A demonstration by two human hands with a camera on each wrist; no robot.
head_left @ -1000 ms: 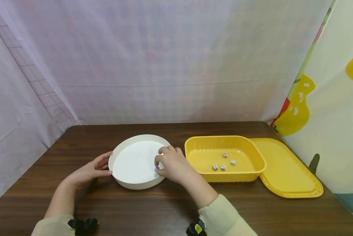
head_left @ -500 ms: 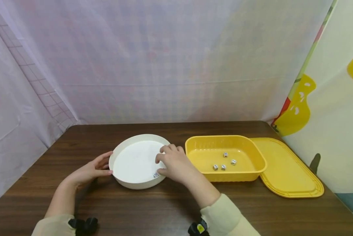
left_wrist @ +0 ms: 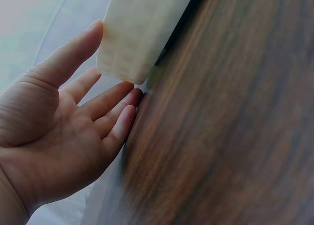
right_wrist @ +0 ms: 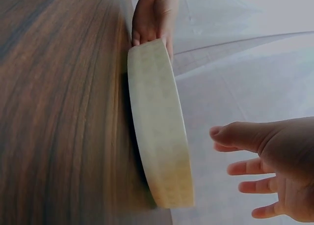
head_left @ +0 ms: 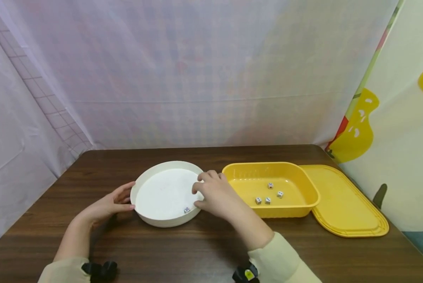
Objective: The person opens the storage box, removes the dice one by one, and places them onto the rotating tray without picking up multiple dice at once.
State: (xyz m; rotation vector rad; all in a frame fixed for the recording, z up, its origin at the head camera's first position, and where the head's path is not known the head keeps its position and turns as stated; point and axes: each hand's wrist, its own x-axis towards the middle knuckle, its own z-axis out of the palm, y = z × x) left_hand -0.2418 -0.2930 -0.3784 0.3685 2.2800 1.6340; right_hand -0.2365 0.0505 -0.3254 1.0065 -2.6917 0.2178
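Note:
A shallow white round tray [head_left: 165,196] stands on the table, with a white die [head_left: 187,210] lying inside near its front right wall. My left hand [head_left: 103,204] touches the tray's left side, thumb and fingertips against the wall; in the left wrist view that hand [left_wrist: 64,122] has its palm showing and fingers extended. Over the tray's right rim hovers my right hand [head_left: 216,196], holding nothing. Seen from the right wrist, its fingers [right_wrist: 257,185] are spread and apart from the tray wall [right_wrist: 157,122].
To the right stands a yellow rectangular box [head_left: 278,212] holding several dice, one of them a die [head_left: 270,186] toward the back. A yellow lid [head_left: 349,204] lies beside it, partly under the box's edge. A light curtain [head_left: 197,78] hangs behind the table [head_left: 162,251].
My right hand let go of a die, which now rests in the tray. That hand then drew back a little to the right and up. My left hand stayed put.

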